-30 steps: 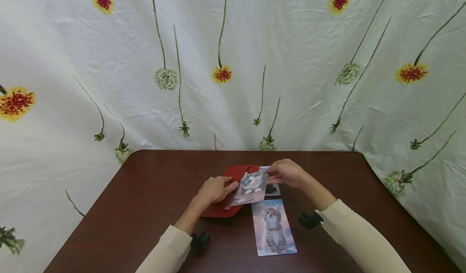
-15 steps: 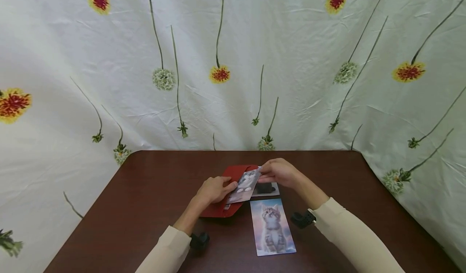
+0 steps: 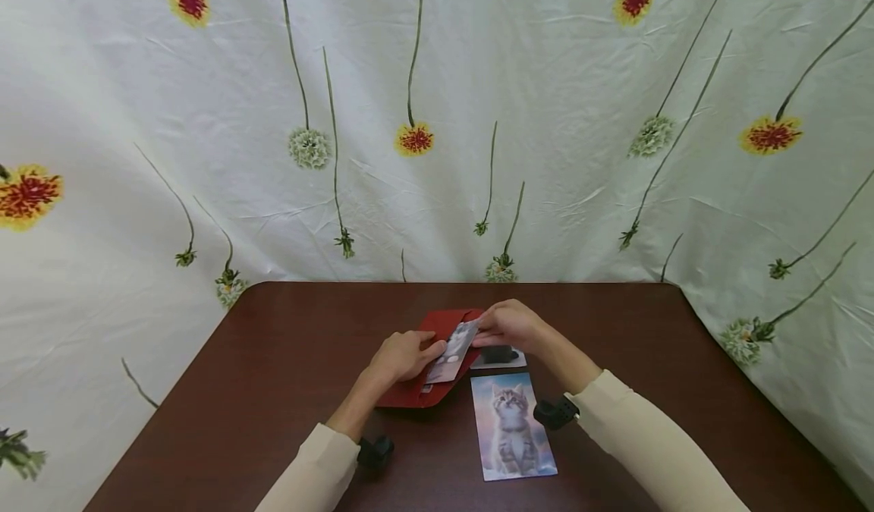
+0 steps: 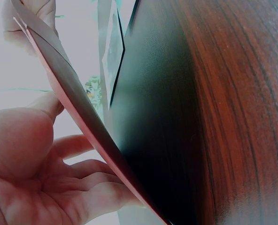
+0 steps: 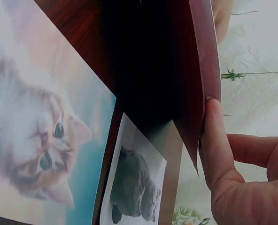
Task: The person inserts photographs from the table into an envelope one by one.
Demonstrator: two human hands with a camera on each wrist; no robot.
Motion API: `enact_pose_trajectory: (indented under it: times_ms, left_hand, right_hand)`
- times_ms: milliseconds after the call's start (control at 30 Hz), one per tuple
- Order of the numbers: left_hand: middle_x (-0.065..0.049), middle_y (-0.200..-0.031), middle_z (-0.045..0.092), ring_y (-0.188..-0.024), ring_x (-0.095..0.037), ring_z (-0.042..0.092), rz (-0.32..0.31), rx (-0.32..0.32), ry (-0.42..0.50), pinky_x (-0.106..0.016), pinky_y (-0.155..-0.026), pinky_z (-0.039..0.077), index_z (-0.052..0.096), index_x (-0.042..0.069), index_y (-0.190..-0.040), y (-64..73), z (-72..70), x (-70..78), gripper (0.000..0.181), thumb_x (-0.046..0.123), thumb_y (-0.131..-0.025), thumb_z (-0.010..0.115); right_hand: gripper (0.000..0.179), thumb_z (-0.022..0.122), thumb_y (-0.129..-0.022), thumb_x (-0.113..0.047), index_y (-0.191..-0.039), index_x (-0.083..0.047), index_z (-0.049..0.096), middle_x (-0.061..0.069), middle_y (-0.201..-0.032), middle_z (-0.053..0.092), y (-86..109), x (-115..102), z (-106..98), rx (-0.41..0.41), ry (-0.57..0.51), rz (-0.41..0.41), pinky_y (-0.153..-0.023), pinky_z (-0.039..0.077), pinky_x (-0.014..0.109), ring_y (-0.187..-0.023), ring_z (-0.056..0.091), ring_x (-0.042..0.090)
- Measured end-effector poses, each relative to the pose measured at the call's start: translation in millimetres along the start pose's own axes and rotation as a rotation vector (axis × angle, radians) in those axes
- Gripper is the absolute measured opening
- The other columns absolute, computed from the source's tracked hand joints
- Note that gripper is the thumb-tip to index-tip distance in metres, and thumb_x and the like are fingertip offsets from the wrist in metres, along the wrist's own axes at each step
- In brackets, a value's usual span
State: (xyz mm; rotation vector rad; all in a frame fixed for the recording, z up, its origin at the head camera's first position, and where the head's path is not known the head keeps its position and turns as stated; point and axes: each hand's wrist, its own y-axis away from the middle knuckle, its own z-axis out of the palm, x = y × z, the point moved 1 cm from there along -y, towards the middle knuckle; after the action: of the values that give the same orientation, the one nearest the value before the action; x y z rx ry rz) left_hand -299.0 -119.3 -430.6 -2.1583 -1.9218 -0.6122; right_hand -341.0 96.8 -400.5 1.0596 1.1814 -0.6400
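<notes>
The right hand (image 3: 508, 326) has shifted left since the earlier frame, carrying the cat photo (image 3: 448, 368) further towards the left hand (image 3: 401, 356), so less of its picture shows. I judge the insertion is advancing but unfinished: the photo lies at the mouth of the red envelope (image 3: 410, 394), its outer part uncovered. The right hand pinches the photo's outer edge between thumb and fingers. The left hand has stayed in place, loosely spread on the envelope with its thumb across the photo's edge. Below the photo, a pale strip shows at the mouth; what it belongs to is unclear. Outside the envelope, the kitten photo (image 3: 514, 425) and the grey cat photo (image 5: 134, 185) lie on the tabletop (image 3: 307, 345).
</notes>
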Motion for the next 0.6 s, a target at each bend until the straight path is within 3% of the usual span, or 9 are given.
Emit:
enact_pose_trajectory:
  times_ms: [267, 600]
  left_hand:
    - [-0.017, -0.138, 0.064, -0.112, -0.029, 0.065, 0.012, 0.007, 0.002, -0.046, -0.094, 0.054, 0.057, 0.013, -0.146, 0.3, -0.1, -1.4, 0.057, 0.048, -0.100, 0.057]
    - [-0.018, -0.138, 0.064, -0.115, -0.030, 0.065, 0.015, 0.002, 0.009, -0.047, -0.096, 0.054, 0.057, 0.012, -0.145, 0.1, -0.1, -0.3, 0.057, 0.048, -0.100, 0.057]
  right_hand:
    - [0.033, 0.049, -0.101, 0.003, -0.127, 0.023, 0.054, 0.032, -0.121, 0.067, -5.7, 3.5, 8.3, -0.019, 0.023, 0.001, -0.084, 0.060, 0.034, -0.088, 0.075, 0.022]
    - [0.030, 0.051, -0.099, 0.002, -0.120, 0.022, 0.059, 0.020, -0.100, 0.072, -11.6, 8.0, 17.9, -0.010, 0.037, 0.013, -0.082, 0.060, 0.034, -0.082, 0.075, 0.021]
